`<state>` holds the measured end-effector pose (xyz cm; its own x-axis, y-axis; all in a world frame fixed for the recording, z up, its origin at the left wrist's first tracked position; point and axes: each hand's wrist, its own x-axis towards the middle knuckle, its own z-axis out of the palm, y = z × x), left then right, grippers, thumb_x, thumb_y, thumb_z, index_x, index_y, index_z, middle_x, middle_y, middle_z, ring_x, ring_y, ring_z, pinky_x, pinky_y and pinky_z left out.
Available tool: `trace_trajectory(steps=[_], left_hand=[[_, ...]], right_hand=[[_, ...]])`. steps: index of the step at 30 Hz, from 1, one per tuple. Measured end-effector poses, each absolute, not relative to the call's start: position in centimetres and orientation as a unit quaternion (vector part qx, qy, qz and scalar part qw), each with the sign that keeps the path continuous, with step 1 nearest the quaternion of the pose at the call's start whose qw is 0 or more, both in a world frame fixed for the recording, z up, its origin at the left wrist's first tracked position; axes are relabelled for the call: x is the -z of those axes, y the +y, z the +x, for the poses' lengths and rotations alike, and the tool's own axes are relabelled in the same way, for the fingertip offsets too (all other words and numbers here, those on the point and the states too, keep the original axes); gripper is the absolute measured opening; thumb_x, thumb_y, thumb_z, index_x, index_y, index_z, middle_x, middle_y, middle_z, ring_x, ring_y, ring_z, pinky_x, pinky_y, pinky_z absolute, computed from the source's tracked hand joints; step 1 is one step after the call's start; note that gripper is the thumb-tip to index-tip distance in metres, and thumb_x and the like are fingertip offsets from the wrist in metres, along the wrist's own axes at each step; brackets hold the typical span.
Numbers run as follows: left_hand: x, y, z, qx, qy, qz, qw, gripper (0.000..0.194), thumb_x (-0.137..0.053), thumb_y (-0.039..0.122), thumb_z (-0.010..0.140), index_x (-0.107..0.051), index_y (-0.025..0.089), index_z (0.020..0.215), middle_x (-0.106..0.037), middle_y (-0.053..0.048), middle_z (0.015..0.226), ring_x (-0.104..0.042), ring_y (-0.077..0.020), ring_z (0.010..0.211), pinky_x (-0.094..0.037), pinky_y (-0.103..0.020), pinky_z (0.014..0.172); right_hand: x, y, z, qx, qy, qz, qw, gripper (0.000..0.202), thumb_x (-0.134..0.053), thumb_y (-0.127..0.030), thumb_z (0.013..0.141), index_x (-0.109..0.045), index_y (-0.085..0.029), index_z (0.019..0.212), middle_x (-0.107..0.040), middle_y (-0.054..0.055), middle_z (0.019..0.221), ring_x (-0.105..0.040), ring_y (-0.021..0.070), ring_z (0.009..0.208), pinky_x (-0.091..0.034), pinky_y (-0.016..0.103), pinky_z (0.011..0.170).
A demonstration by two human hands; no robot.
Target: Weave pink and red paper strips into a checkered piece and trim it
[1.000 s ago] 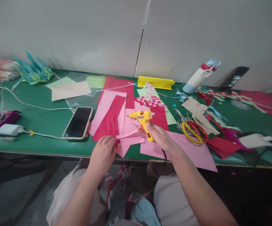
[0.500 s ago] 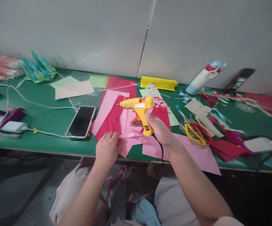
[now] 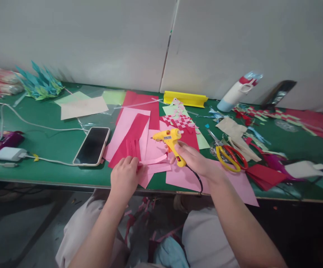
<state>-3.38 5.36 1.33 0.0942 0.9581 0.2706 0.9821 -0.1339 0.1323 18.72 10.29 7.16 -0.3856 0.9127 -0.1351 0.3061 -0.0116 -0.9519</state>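
My right hand [image 3: 190, 158] is wrapped round the handle of a yellow hot glue gun [image 3: 169, 137]. Its nozzle points left, above the pink and red sheets, and a black cord runs from the handle's base. My left hand [image 3: 125, 176] rests near the table's front edge, fingers curled over the end of a pink paper strip [image 3: 154, 160]. Its fingertips are partly hidden, along with what lies under them. Just beyond that hand, narrow red strips [image 3: 133, 148] lie on a red sheet [image 3: 137, 124]. Pink paper [image 3: 215, 178] extends beneath my right wrist.
A phone [image 3: 92, 146] lies left of the papers, with a white cable beside it. To the right are scissors [image 3: 230, 158] with yellow and red handles. A woven paper piece [image 3: 179, 120], a yellow holder [image 3: 185, 99] and a bottle [image 3: 237, 93] stand or lie farther back.
My right hand has brought the glue gun lower and slightly right, nearer the pink strips, with its nozzle still leftward. My left hand stays on the paper. The whole view has shifted slightly.
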Motion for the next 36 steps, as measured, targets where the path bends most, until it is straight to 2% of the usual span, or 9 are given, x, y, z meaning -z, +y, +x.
trace_trajectory(steps=[7, 13, 17, 21, 25, 29, 34, 36], left_hand=[[-1.3, 5.4, -3.4, 0.144, -0.660, -0.736, 0.045, 0.026, -0.050, 0.042, 0.090, -0.060, 0.021, 0.077, -0.065, -0.005, 0.081, -0.061, -0.0212, 0.079, -0.040, -0.031, 0.063], [-1.3, 5.4, -3.3, 0.149, -0.655, -0.739, 0.052, 0.026, -0.050, 0.041, 0.090, -0.060, 0.020, 0.078, -0.064, -0.006, 0.079, -0.060, -0.0220, 0.077, -0.039, -0.032, 0.062], [-1.2, 5.3, -3.3, 0.152, -0.658, -0.736, 0.046, 0.028, -0.047, 0.041, 0.091, -0.061, 0.020, 0.078, -0.065, -0.006, 0.080, -0.060, -0.0224, 0.077, -0.038, -0.032, 0.063], [-1.3, 5.3, -3.2, 0.146, -0.664, -0.732, 0.052, 0.027, -0.042, 0.033, 0.094, -0.062, 0.021, 0.080, -0.065, -0.006, 0.080, -0.060, -0.0218, 0.078, -0.039, -0.032, 0.063], [-1.5, 5.2, -3.3, 0.157, -0.671, -0.724, 0.040, 0.029, -0.040, 0.031, 0.095, -0.062, 0.021, 0.079, -0.067, -0.005, 0.083, -0.062, -0.0210, 0.079, -0.040, -0.031, 0.064], [-1.8, 5.3, -3.6, 0.174, -0.681, -0.711, -0.004, 0.024, -0.044, 0.031, 0.093, -0.064, 0.021, 0.083, -0.070, -0.005, 0.086, -0.064, -0.0205, 0.081, -0.041, -0.029, 0.063], [-2.1, 5.3, -4.0, 0.174, -0.685, -0.706, -0.042, 0.023, -0.046, 0.030, 0.092, -0.065, 0.020, 0.084, -0.072, -0.004, 0.089, -0.065, -0.0208, 0.081, -0.042, -0.029, 0.064], [-2.1, 5.3, -4.1, 0.179, -0.682, -0.708, -0.045, 0.021, -0.047, 0.030, 0.091, -0.066, 0.020, 0.085, -0.072, -0.004, 0.088, -0.065, -0.0211, 0.082, -0.043, -0.029, 0.065]], right_hand=[[-5.6, 10.9, 18.4, -0.532, -0.657, -0.475, 0.247, 0.054, -0.039, -0.062, 0.091, -0.064, -0.016, 0.104, -0.064, 0.008, 0.093, -0.059, 0.0206, 0.087, -0.048, 0.032, 0.075], [-6.2, 11.4, 17.8, -0.570, -0.635, -0.430, 0.296, 0.054, -0.039, -0.061, 0.091, -0.066, -0.016, 0.101, -0.064, 0.008, 0.089, -0.059, 0.0190, 0.083, -0.048, 0.033, 0.081], [-6.5, 11.6, 17.4, -0.584, -0.625, -0.394, 0.336, 0.054, -0.039, -0.061, 0.091, -0.067, -0.017, 0.103, -0.066, 0.010, 0.101, -0.061, 0.0209, 0.094, -0.048, 0.034, 0.086], [-6.9, 11.4, 17.1, -0.596, -0.615, -0.383, 0.346, 0.051, -0.039, -0.060, 0.092, -0.065, -0.017, 0.104, -0.066, 0.010, 0.106, -0.062, 0.0212, 0.098, -0.048, 0.034, 0.090], [-7.9, 10.7, 17.6, -0.599, -0.596, -0.413, 0.339, 0.051, -0.043, -0.060, 0.090, -0.059, -0.015, 0.108, -0.066, 0.010, 0.096, -0.064, 0.0174, 0.075, -0.051, 0.030, 0.068], [-8.2, 9.1, 19.0, -0.617, -0.567, -0.446, 0.313, 0.052, -0.041, -0.063, 0.089, -0.056, -0.015, 0.103, -0.062, 0.007, 0.087, -0.054, 0.0111, 0.054, -0.044, 0.025, 0.049], [-6.2, 6.6, 19.7, -0.650, -0.552, -0.470, 0.228, 0.052, -0.040, -0.063, 0.089, -0.057, -0.014, 0.094, -0.055, 0.003, 0.078, -0.042, 0.0060, 0.049, -0.032, 0.019, 0.040], [-5.4, 5.9, 19.4, -0.665, -0.553, -0.459, 0.203, 0.052, -0.040, -0.063, 0.090, -0.057, -0.014, 0.097, -0.054, 0.003, 0.080, -0.043, 0.0053, 0.050, -0.033, 0.018, 0.041]])
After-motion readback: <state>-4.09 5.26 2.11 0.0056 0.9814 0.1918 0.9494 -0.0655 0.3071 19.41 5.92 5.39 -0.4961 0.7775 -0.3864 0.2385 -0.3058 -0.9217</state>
